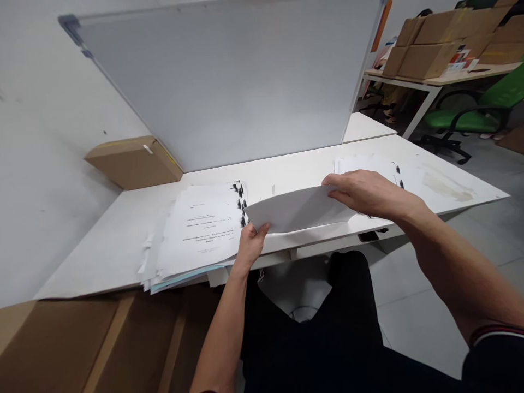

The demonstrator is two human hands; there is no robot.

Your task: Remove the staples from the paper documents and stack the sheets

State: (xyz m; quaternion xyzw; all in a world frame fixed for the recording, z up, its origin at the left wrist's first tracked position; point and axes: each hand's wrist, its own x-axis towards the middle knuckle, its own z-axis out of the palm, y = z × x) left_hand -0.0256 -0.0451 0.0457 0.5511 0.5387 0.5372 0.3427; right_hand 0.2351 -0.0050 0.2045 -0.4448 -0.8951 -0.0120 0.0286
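Between my hands a sheet of paper (297,210) is held up on edge and bows slightly; whether it is one sheet or more I cannot tell. My left hand (252,243) pinches its near left corner. With fingers and thumb closed, my right hand (364,191) grips its upper right end. To the left lies a thick pile of printed papers (208,224) with black smudges along its right edge. Partly hidden behind my right hand is another stack of papers (360,162), also marked black at the edge.
A whiteboard (229,82) stands along the back of the white table (102,240). A cardboard box (133,161) sits at the back left, and large brown cartons (73,344) are below the front left. Beyond, boxes (426,57) rest on another desk near a green chair (446,120).
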